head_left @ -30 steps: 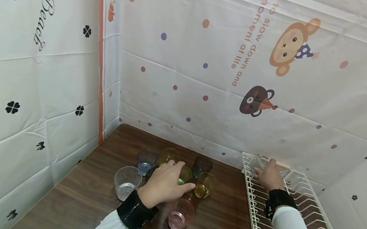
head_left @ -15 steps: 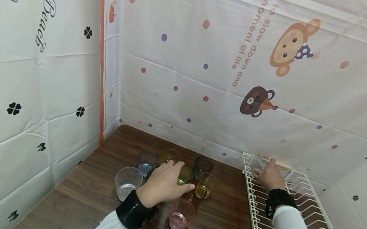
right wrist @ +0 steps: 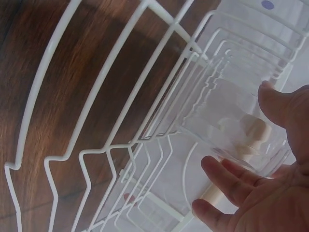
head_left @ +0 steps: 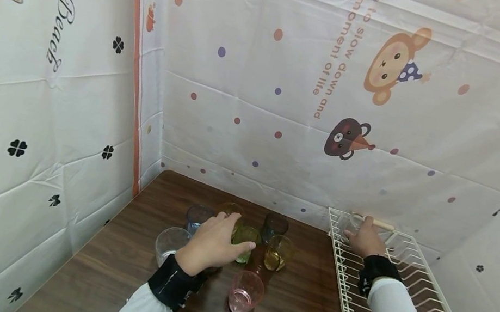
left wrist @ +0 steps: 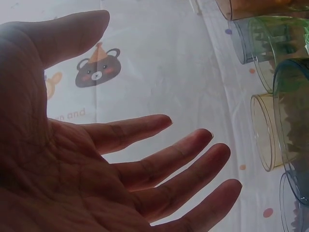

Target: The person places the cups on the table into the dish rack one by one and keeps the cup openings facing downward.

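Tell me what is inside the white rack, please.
A clear cup lies at the far end of the rack, with the right hand on it. The arm hides part of the rack.

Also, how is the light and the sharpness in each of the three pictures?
Head view: even light, sharp, walls bent by the wide lens. Left wrist view: the left hand is dark against a bright wall, and the cups are soft. Right wrist view: bright, and the clear cup is hard to see against the rack.

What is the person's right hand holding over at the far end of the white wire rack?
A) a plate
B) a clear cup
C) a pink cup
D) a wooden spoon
B: in the right wrist view the right hand curls its fingers round a clear cup lying inside the white wire rack.
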{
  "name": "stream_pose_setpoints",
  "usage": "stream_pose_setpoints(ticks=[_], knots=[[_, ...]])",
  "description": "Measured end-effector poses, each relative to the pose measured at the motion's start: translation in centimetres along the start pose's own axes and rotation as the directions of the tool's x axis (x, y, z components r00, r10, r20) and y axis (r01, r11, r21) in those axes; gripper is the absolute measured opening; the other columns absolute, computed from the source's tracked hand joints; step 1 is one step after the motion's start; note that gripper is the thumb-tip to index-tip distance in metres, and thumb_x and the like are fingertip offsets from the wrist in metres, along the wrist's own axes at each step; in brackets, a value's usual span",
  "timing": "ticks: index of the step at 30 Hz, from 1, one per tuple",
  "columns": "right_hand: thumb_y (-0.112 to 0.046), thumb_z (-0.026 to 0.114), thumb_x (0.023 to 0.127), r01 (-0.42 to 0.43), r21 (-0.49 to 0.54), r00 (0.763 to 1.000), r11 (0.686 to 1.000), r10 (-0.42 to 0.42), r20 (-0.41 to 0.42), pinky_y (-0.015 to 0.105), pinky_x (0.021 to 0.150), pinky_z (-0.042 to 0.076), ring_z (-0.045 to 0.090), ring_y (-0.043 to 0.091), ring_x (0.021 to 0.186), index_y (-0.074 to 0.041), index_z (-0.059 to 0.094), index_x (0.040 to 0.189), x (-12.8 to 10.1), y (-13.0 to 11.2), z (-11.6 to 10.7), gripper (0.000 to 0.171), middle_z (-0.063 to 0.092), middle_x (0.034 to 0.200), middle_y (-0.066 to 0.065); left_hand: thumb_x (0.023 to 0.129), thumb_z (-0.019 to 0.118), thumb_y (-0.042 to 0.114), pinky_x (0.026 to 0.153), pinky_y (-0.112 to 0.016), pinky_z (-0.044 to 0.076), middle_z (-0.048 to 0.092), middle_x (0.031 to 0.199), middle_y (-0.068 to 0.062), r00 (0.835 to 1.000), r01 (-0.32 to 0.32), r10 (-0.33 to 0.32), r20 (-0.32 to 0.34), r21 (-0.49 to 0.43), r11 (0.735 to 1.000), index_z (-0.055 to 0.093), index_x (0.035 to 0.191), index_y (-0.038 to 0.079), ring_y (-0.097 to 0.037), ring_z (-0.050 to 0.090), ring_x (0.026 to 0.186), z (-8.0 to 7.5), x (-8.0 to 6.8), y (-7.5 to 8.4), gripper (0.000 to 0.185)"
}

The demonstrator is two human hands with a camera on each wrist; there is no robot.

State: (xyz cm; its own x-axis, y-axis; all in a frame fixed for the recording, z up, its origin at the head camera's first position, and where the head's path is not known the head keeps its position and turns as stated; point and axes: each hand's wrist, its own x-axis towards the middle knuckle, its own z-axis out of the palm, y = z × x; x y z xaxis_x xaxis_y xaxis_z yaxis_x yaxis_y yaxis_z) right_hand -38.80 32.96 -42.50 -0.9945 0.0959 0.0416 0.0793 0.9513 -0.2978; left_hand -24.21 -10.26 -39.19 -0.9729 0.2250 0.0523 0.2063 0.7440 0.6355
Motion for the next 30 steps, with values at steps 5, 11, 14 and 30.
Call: stream_pose_setpoints(ticks=[5,11,14,30], knots=[[-0.030,0.067,0.103,0.024,0.055,1.000,0.998,-0.024,0.013,0.072,0.102,0.048,0.054,0.067,0.126,0.021,0.015,0.152,0.1,0.1,0.0,0.088,0.044,0.140,0.055,0.099,0.071,0.056,0.116,-0.065,0.046,0.050,0.159,-0.029,1.000,0.009,-0.009,-0.005,0.027,1.000,0.045,0.161,0.005,-0.050,0.051,0.145,0.0,-0.4,-0.9,0.084],[-0.039,0.065,0.105,0.013,0.074,0.999,0.997,-0.015,0.032,0.072,0.102,0.049,0.055,0.067,0.125,0.020,0.001,0.159,-0.6,0.0,-1.4,0.102,0.046,0.139,0.056,0.100,0.071,0.053,0.119,-0.067,0.042,0.046,0.163,-0.028,1.000,0.010,-0.010,-0.005,0.040,0.999,0.043,0.162,0.007,-0.051,0.046,0.150,0.1,-1.0,-2.1,0.082],[-0.047,0.062,0.105,0.017,0.030,1.000,0.999,-0.016,-0.011,0.074,0.104,0.047,0.050,0.070,0.128,0.021,0.010,0.159,-1.5,-0.4,-2.4,0.102,0.042,0.142,0.057,0.100,0.071,0.051,0.119,-0.067,0.042,0.046,0.163,-0.029,1.000,0.009,-0.009,-0.014,0.049,0.999,0.045,0.161,0.008,-0.051,0.046,0.150,0.0,-1.2,-2.6,0.079],[-0.054,0.069,0.100,0.162,-0.096,0.974,0.982,-0.175,-0.141,0.092,0.108,0.021,0.022,0.071,0.146,0.006,0.036,0.159,-7.6,-4.6,-3.4,0.091,0.035,0.156,0.047,0.096,0.079,0.045,0.118,-0.069,0.039,0.052,0.155,-0.029,0.998,0.022,-0.016,-0.058,0.112,0.993,0.049,0.158,0.006,-0.050,0.048,0.144,-0.2,-2.1,-3.9,0.079]])
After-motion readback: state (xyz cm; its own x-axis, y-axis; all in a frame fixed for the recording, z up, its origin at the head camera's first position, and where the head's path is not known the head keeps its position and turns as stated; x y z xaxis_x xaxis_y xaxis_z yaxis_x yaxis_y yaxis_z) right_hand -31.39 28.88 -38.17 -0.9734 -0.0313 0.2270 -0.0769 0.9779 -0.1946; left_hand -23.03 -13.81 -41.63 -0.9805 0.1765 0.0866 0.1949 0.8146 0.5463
